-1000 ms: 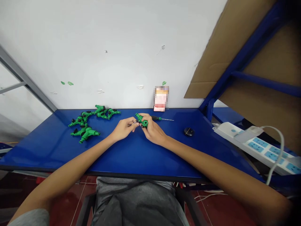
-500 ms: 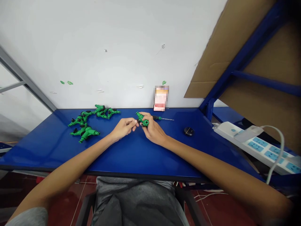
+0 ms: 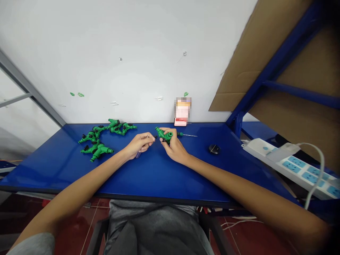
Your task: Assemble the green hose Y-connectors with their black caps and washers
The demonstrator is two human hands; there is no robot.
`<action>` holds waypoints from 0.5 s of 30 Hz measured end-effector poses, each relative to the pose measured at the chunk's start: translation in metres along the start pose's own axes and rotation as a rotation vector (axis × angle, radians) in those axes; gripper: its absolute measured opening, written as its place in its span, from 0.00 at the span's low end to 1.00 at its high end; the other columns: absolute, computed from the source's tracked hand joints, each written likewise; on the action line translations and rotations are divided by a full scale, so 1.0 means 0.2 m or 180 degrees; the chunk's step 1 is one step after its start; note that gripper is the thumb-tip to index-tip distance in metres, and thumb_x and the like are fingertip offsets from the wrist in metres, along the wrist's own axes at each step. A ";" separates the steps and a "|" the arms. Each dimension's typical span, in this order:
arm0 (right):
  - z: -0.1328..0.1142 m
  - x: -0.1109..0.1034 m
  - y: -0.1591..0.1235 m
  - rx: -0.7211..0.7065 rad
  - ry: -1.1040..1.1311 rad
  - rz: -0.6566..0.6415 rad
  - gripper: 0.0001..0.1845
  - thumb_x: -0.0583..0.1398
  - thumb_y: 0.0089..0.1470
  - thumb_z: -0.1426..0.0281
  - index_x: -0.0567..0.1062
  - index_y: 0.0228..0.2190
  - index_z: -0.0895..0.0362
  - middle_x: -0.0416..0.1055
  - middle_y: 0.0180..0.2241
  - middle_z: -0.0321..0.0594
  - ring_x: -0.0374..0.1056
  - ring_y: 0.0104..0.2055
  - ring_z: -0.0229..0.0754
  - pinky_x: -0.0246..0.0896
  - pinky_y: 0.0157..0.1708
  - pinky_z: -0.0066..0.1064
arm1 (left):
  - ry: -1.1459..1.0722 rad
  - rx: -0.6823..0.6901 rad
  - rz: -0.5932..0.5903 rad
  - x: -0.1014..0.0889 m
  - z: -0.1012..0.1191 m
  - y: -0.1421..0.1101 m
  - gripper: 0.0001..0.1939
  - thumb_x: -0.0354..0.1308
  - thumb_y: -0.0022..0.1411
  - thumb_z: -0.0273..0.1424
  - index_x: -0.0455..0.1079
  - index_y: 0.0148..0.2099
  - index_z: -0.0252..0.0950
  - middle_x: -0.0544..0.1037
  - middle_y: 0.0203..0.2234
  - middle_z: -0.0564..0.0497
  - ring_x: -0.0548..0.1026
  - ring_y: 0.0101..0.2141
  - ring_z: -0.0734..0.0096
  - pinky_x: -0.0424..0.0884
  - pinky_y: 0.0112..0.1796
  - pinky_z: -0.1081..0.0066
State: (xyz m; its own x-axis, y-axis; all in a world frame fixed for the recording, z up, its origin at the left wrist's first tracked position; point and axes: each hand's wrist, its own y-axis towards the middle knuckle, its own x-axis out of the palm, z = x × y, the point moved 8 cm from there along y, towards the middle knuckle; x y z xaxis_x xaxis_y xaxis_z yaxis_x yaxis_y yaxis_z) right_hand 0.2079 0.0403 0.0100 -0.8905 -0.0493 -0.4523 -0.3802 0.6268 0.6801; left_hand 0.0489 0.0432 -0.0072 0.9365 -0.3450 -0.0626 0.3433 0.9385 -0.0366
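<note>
The right hand (image 3: 174, 148) clenches a green hose connector (image 3: 164, 134), holding it steady — the left hand (image 3: 139, 144) pinches what looks like a thin pick (image 3: 147, 136), tip toward it.

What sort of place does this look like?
Probably a small assembly workshop: a blue metal workbench holds a heap of green plastic hose connectors, and a power strip sits just beside it.

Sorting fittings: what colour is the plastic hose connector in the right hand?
Bright green plastic hose connector, head view.
</note>
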 end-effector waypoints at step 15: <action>0.08 0.05 0.00 0.0493 -0.0021 -0.0482 0.12 0.55 0.70 0.65 0.57 0.50 0.50 0.71 0.59 0.56 0.74 0.57 0.54 0.68 0.59 0.54 | 0.2917 0.0791 0.0315 -0.05 0.05 0.00 0.11 0.54 0.66 0.35 0.67 0.30 0.38 0.69 0.21 0.56 0.65 0.24 0.71 0.56 0.30 0.70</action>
State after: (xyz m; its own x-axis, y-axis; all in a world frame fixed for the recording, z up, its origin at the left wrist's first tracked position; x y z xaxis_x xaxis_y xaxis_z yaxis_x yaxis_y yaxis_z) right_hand 0.2037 0.0526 -0.0038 -0.8242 -0.1472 -0.5468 -0.4662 0.7246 0.5076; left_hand 0.0406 0.0470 0.0043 0.5783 -0.0406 -0.8148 0.3695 0.9035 0.2171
